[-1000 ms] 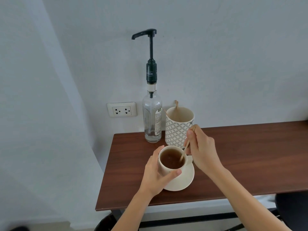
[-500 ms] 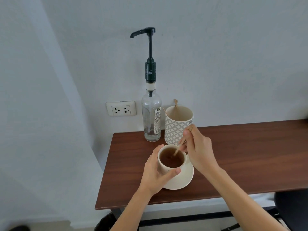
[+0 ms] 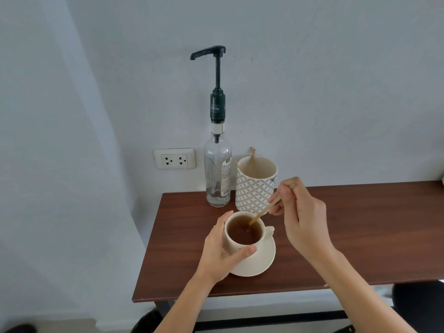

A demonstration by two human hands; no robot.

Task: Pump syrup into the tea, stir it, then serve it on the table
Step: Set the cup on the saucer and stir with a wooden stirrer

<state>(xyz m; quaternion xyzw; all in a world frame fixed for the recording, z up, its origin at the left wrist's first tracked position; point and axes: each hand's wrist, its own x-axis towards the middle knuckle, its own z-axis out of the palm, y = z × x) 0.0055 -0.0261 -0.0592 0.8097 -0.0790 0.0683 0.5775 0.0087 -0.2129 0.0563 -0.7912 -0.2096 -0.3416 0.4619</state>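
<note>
A cream cup (image 3: 232,245) full of brown tea (image 3: 243,231) stands on a cream saucer (image 3: 260,261) near the table's left end. My left hand (image 3: 222,251) wraps the cup's left side, thumb across its front. My right hand (image 3: 301,218) pinches a thin wooden stir stick (image 3: 264,211), whose lower tip dips into the tea at the cup's far right. Behind the cup stands a clear glass syrup bottle (image 3: 217,174) with a tall black pump (image 3: 217,75), its spout pointing left.
A patterned white mug (image 3: 254,191) holding more wooden sticks stands right of the bottle, close to my right hand. The dark wood table (image 3: 360,236) runs to the right. A wall socket (image 3: 174,158) sits left of the bottle. The table's front edge is near my forearms.
The stick's tip has swept around inside the cup, from the right side to the middle and back to the far right. My right hand shifted slightly. The left hand kept its hold.
</note>
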